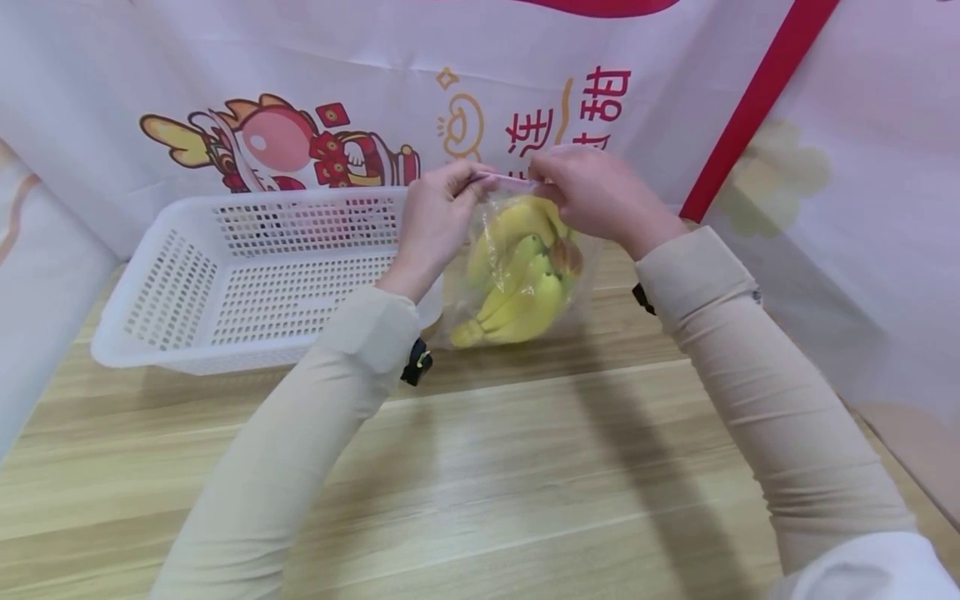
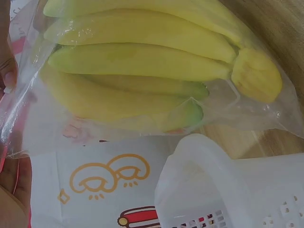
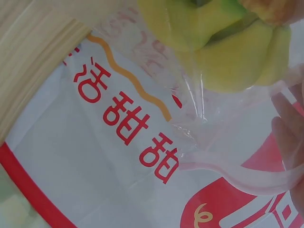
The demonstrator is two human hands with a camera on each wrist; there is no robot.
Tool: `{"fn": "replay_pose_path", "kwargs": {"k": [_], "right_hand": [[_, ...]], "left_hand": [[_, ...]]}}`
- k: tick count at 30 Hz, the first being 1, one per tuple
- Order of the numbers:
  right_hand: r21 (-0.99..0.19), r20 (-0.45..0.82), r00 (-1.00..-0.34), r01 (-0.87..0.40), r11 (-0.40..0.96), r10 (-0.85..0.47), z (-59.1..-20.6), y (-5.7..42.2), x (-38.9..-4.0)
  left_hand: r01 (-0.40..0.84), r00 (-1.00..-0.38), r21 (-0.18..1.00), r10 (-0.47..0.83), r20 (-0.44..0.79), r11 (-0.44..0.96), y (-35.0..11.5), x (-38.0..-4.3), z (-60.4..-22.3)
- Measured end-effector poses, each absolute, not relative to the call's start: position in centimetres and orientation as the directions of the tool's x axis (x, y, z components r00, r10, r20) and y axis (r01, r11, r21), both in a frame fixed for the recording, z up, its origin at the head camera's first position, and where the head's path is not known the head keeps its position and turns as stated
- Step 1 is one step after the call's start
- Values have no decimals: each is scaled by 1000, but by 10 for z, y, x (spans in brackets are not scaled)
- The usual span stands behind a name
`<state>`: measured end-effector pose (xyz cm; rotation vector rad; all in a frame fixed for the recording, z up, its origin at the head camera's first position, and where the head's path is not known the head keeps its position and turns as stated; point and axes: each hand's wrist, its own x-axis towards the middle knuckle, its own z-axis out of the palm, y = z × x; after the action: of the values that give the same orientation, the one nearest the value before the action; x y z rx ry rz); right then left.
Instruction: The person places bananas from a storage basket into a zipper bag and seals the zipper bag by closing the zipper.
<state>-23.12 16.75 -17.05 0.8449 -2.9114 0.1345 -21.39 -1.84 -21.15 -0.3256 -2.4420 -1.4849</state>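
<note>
Both hands hold up a clear plastic bag (image 3: pixel 202 109) by its mouth, which has a pink strip (image 3: pixel 213 168) along it. Thumb and fingers of my left hand (image 1: pixel 441 208) pinch the left end of that strip in the head view. At the other end, my right hand (image 1: pixel 588 187) grips the strip with curled fingers. Inside the bag lie yellow bananas (image 2: pixel 142 59) with greenish tips, their stem end down at the lower left in the head view. A reddish-brown round fruit (image 1: pixel 567 257) sits beside them at the right.
A white perforated plastic basket (image 1: pixel 258 337) stands on the wooden table (image 1: pixel 480 475), left of the bag. Behind the table hangs a white printed cloth (image 1: pixel 360 92) with red lettering and cartoon figures. A red band (image 1: pixel 757 108) runs down it at the right.
</note>
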Motion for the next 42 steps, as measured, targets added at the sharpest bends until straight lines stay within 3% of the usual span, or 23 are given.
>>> {"fn": "replay_pose_path", "kwargs": {"k": [8,16,20,29,37,42], "right_hand": [[-10,165,-836,-531,847,-523,-175,167,-233],[60,161,-843,-510,858,-513,-186,156,-236],[13,122,-859,-500,866,-498,-192,152,-238],[-12,171,-816,-563,827,-553,-198,146,-242],[-120,72,-894,-447,886,-442,-187,143,-240],[-115,43,-898,-439,891,-437,-183,148,-240]], "left_hand": [[301,-948,848,42,315,436,-19,-218,-215],[255,-952,801,-1,305,542,-26,-222,-219],[257,-950,777,4,312,574,-31,-223,-223],[405,-876,484,179,448,776,-29,-225,-225],[368,-894,552,122,431,748,-25,-224,-224],[353,-902,571,107,419,742,-26,-224,-223]]}}
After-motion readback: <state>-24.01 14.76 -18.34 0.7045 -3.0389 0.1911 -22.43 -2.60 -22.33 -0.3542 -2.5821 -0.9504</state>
